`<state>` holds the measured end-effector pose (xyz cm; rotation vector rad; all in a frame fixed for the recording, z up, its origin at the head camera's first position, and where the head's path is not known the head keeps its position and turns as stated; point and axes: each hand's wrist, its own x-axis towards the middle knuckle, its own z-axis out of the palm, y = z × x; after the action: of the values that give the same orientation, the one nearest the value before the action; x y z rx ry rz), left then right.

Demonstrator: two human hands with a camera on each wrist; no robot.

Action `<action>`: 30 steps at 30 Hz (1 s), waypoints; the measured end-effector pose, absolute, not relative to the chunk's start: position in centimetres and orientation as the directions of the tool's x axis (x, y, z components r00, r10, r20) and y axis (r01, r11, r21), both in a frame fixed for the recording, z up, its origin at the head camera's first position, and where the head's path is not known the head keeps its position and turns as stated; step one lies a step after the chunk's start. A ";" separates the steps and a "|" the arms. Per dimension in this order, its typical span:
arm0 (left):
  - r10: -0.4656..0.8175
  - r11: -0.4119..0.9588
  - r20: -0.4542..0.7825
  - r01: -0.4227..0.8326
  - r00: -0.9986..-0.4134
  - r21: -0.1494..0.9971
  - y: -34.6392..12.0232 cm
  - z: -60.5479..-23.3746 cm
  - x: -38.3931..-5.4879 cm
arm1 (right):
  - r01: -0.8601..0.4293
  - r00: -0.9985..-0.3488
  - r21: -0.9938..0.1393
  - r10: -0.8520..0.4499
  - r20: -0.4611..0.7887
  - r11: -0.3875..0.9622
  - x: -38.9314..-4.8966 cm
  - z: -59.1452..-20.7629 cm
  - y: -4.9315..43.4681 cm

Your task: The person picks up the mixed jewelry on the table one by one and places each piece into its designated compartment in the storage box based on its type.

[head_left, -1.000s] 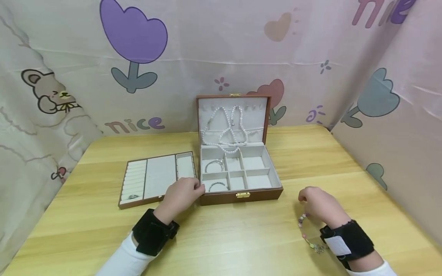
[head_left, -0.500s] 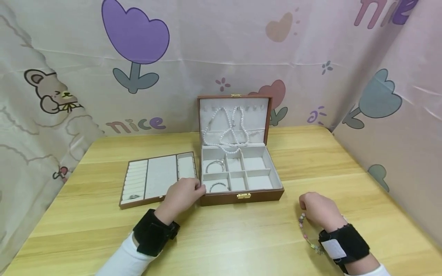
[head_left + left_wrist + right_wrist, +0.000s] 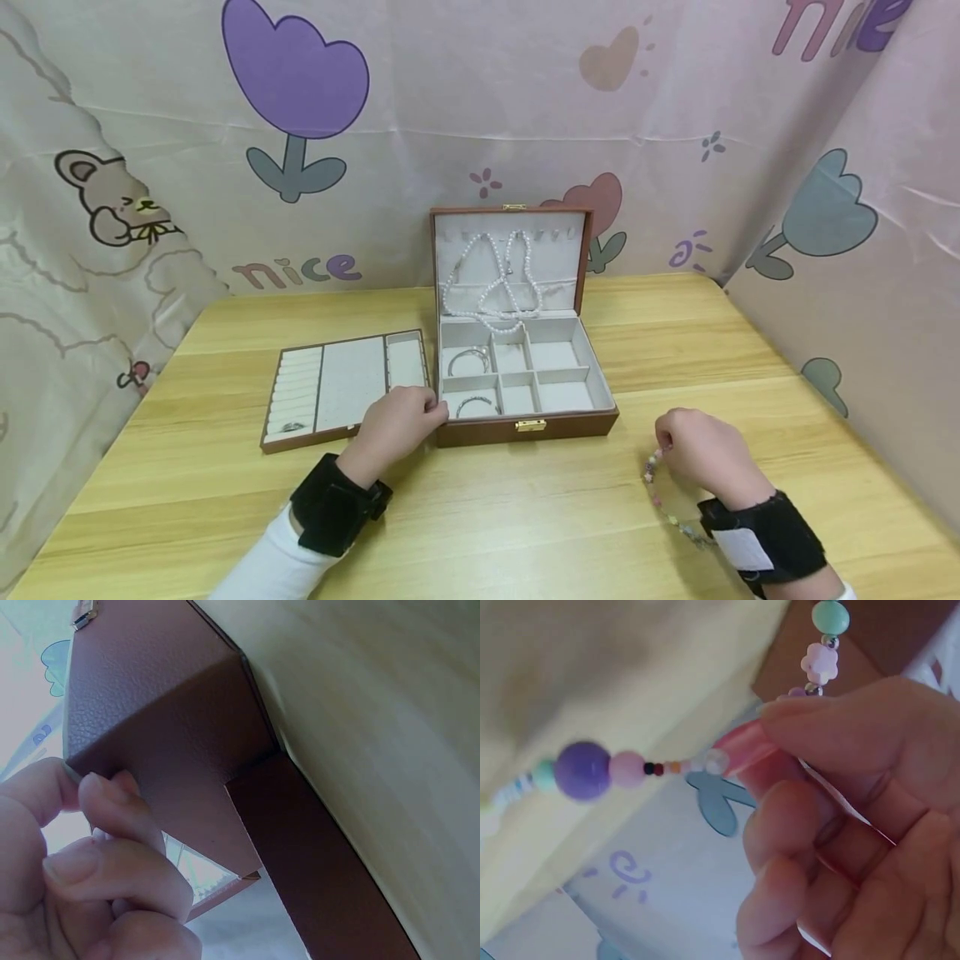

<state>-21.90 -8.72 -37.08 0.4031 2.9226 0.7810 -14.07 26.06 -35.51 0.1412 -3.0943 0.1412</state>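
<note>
My right hand (image 3: pixel 708 454) pinches a pastel beaded bracelet (image 3: pixel 650 479) between thumb and fingertips, right of the box. The bracelet hangs in an arc down toward my wrist; its purple bead (image 3: pixel 583 771) and flower bead (image 3: pixel 821 663) show in the right wrist view. At the front left corner of an open brown jewelry box (image 3: pixel 480 432), my left hand (image 3: pixel 397 421) pinches the top edge of the wall. Inside the box, one silver bracelet (image 3: pixel 474 400) lies in the front left compartment and a bangle (image 3: pixel 452 362) in the one behind. The other compartments look bare.
Left of the box lies a lift-out tray (image 3: pixel 351 383) with ring rolls and a ring (image 3: pixel 291 427) at its near end. A pearl necklace (image 3: pixel 504 329) hangs from the raised lid. Patterned curtain (image 3: pixel 420 167) closes off the table's back and sides.
My right hand dipped slightly, then rose a little and shifted right, the beaded bracelet still in its fingers. The left hand stays at the box corner.
</note>
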 end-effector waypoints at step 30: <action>0.273 0.828 -0.023 0.222 -0.962 0.514 -8.7 -37.1 -21.9 | -0.237 -0.869 0.017 -0.220 0.442 0.971 -13.1 -26.2 22.5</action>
<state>-21.92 -8.69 -37.13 0.3951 2.9118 0.8011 -13.14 22.55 -26.23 0.3257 -2.6643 0.0515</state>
